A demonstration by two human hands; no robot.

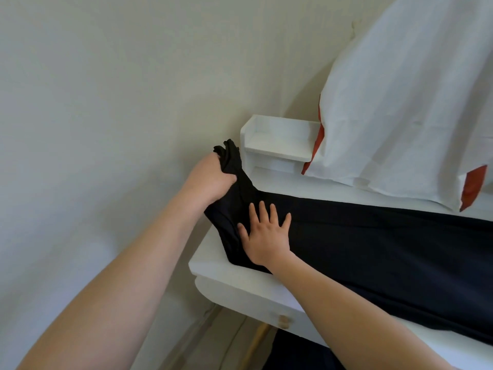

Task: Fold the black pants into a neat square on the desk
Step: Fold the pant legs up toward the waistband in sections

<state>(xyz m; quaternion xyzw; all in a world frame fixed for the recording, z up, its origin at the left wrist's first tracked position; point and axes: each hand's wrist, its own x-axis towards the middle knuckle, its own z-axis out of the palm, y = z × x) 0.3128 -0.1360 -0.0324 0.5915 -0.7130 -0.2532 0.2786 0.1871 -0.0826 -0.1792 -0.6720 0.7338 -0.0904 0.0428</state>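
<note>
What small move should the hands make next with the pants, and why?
Probably the left hand carries the bunched end it grips rightward over the black pants, since the right hand presses flat there, marking a fold line.

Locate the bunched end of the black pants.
Head view, left of centre: the left hand grips the bunched end beside the white shelf, at the desk's left edge.

The pants (pixel 373 241) are plain black, one flat tone with only faint creases. The desk (pixel 213 265) under them is white, and so is the shelf (pixel 277 134) at its back. The drawer (pixel 240 292) is white too — its knob (pixel 284 321) a pale wood tan. The cloth (pixel 400 102) is white with orange-red patches (pixel 473 186) at its edges. The wall (pixel 106 89) is plain cream.
</note>
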